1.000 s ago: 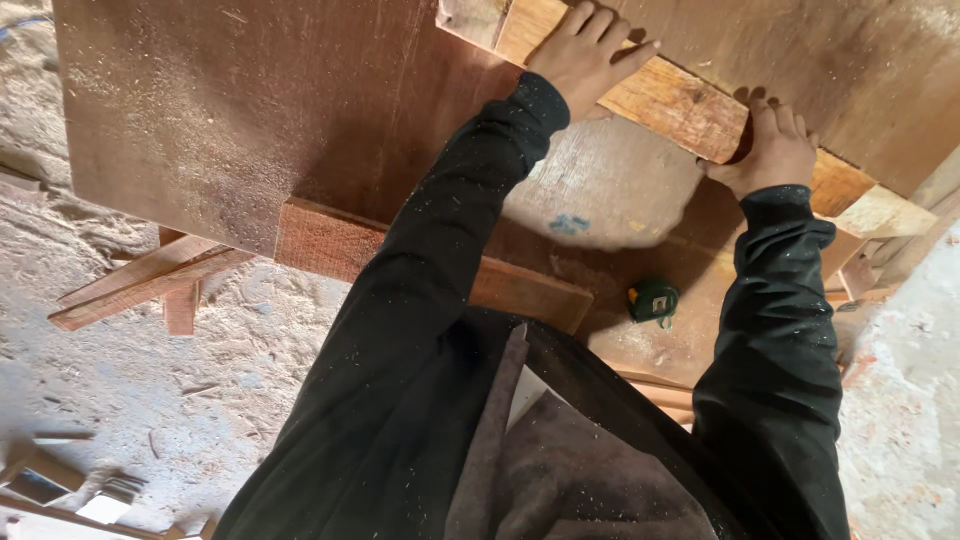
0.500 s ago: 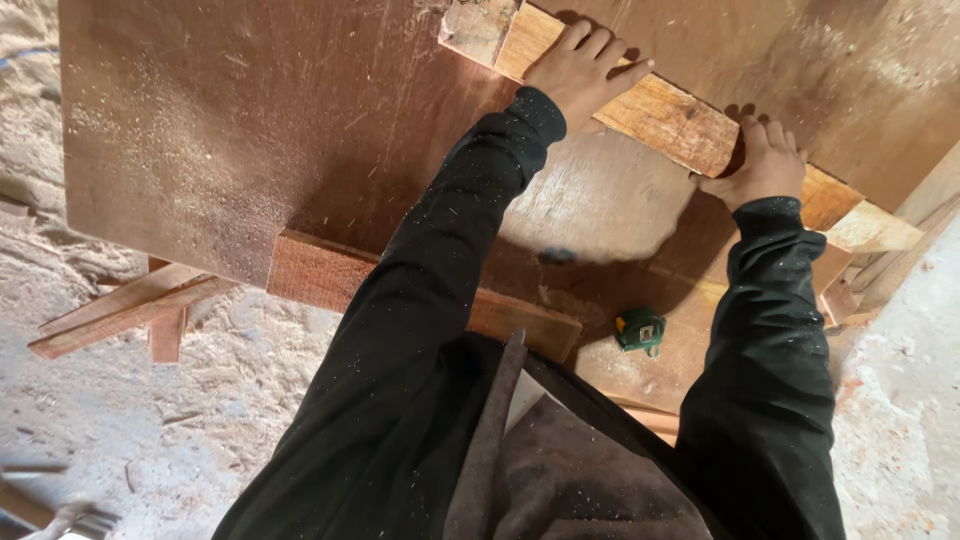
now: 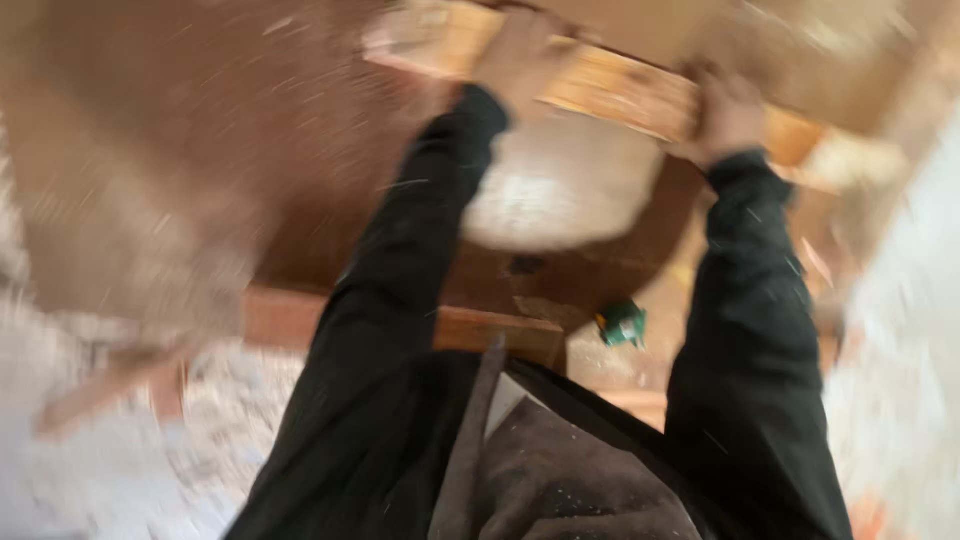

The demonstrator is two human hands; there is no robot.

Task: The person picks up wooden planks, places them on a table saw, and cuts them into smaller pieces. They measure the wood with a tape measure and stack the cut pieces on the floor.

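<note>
The picture is smeared by motion. My left hand [image 3: 522, 52] and my right hand [image 3: 728, 112] both rest on a long pale wooden batten [image 3: 615, 88] that runs across the top of the view. The batten lies on a large brown board [image 3: 230, 150]. Both arms wear black sleeves. Whether my fingers curl round the batten or just press on it is too blurred to tell.
A rounded pale patch of sawdust [image 3: 565, 185] sits on the board below the batten. A small green object [image 3: 622, 323] lies on the board's lower part. Wooden strips [image 3: 110, 385] stick out at lower left over a floor covered in sawdust.
The view has swung and blurred. Both hands have stayed on the batten, which now sits lower and more to the left in the picture.
</note>
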